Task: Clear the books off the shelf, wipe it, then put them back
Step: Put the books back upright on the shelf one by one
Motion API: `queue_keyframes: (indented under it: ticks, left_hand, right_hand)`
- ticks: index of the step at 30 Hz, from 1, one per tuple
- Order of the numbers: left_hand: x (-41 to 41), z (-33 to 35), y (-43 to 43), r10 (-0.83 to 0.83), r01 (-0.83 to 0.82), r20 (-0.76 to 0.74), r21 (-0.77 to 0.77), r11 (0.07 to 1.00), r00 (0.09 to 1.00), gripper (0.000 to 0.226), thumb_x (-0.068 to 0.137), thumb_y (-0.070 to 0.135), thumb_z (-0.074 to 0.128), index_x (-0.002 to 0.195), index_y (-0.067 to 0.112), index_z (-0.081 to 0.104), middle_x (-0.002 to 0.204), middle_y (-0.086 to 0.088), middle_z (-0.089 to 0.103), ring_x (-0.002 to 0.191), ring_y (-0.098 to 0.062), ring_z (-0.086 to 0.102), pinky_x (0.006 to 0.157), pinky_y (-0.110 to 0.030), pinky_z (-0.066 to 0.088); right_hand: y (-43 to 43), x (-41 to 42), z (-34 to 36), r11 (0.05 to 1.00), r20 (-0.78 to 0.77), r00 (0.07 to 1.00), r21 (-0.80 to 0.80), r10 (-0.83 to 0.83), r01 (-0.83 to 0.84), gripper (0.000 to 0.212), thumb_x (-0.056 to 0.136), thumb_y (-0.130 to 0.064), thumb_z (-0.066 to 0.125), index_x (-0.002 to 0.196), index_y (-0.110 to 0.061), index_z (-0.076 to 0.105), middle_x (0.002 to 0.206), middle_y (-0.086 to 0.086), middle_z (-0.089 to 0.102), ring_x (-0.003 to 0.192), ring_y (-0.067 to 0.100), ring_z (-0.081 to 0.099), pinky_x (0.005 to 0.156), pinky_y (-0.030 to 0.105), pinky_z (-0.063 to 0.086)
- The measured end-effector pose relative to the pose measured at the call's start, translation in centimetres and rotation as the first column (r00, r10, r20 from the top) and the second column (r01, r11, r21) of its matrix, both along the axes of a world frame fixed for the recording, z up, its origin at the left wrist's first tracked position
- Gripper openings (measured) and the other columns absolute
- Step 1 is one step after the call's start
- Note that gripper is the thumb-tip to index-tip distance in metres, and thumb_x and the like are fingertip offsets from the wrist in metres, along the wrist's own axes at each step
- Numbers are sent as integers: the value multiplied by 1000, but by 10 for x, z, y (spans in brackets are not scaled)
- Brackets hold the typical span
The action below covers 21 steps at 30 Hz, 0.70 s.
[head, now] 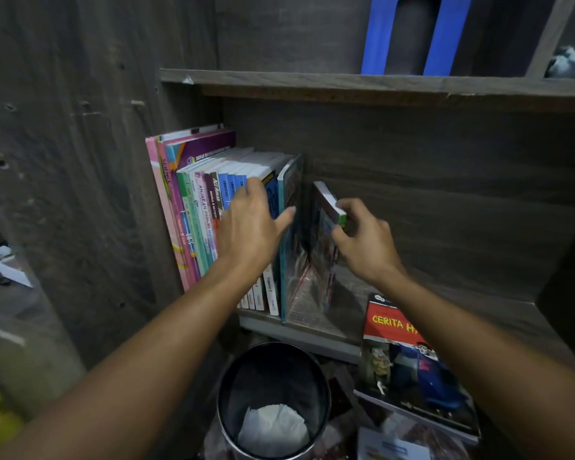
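Dim light; dark wood-grain side panel; black mesh waste bin below

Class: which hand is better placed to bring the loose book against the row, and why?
Right. The right hand pinches the loose book at its top corner, beside the row of books; the left hand lies open against the row, probably steadying it.

Left of the left hand, the pink spine at the row's far end reads "SCIENCE"; nearer the hand a pale spine reads "ANJAKAN PRIMA" and a dark spine "ACE AHEAD". Below the right hand, under its forearm, a flat-lying cover shows yellow "CERITA HA…", the rest hidden. Print on the small book that hand pinches is too blurred.
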State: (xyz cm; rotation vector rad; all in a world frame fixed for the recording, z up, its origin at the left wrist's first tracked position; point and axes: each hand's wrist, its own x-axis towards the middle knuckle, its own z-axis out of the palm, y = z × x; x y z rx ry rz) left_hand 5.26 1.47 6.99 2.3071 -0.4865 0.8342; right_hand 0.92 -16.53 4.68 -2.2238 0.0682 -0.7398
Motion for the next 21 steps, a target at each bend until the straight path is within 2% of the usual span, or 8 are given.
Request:
queue_keyframes:
  ticks: [2, 4, 6, 7, 10, 13, 17, 21]
  left_hand:
    - [-2, -17, 8, -68, 75, -98, 62, 995, 993, 34, 85, 43, 67, 92, 14, 51, 78, -1, 59, 68, -15, 59, 60, -33, 52]
    - [0, -39, 15, -71, 102, -227, 131, 986, 971, 33, 84, 44, 66, 87, 15, 52, 74, 0, 61, 66, -15, 61, 62, -33, 54]
    - [7, -59, 15, -32, 78, -248, 175, 982, 968, 34, 85, 48, 63, 84, 15, 54, 70, 0, 60, 64, -16, 61, 62, -35, 55]
    - [10, -65, 14, -16, 59, -228, 184, 981, 974, 35, 86, 50, 60, 83, 15, 55, 68, 1, 60, 63, -16, 61, 62, -36, 56]
    - [15, -75, 9, 34, -8, -130, 191, 981, 991, 43, 85, 58, 53, 77, 16, 57, 60, 2, 56, 57, -17, 58, 57, -37, 55]
    - [15, -81, 12, -6, 20, -141, 102, 995, 990, 39, 83, 56, 58, 72, 19, 52, 56, 5, 53, 53, -13, 55, 53, -34, 52]
    - [11, -103, 22, -131, 142, -243, 30, 989, 961, 37, 76, 39, 77, 87, 18, 48, 71, 6, 58, 65, -9, 57, 59, -29, 51]
    - [10, -121, 16, -34, 60, -201, 125, 990, 979, 51, 74, 46, 78, 88, 22, 36, 80, 7, 51, 70, -11, 50, 58, -23, 37]
  right_hand:
    - [2, 1, -5, 999, -19, 1000, 53, 1, 0, 48, 94, -18, 61, 140, -23, 45, 101, -2, 67, 78, 6, 65, 69, 27, 59]
    - [4, 3, -13, 995, -95, 995, 103, 7, 3, 59, 94, -18, 62, 147, -21, 35, 102, -4, 67, 71, 0, 61, 56, 11, 51]
    - [8, 5, -24, 998, -190, 982, 60, 3, 8, 56, 94, -20, 63, 145, -18, 40, 107, 1, 68, 68, -1, 58, 52, 5, 45]
    - [11, 6, -31, 1000, -239, 971, 26, -8, 14, 50, 94, -22, 62, 141, -18, 46, 107, 4, 69, 72, 6, 62, 57, 6, 46]
    - [16, 11, -56, 1000, -365, 931, -2, -2, 1, 30, 95, -25, 57, 124, -19, 61, 112, 8, 71, 97, 25, 67, 82, 31, 53]
    - [21, 18, -76, 1000, -419, 908, -4, 19, -23, 29, 96, -30, 57, 122, -19, 63, 118, 7, 70, 108, 28, 64, 90, 35, 51]
    - [29, 22, -92, 998, -441, 897, -38, 23, -45, 33, 98, -34, 55, 127, -19, 58, 116, 10, 70, 108, 29, 64, 84, 30, 47]
    - [40, 26, -100, 998, -387, 922, -45, 13, -33, 28, 102, -30, 47, 122, -15, 61, 112, 11, 71, 106, 30, 64, 78, 28, 45]
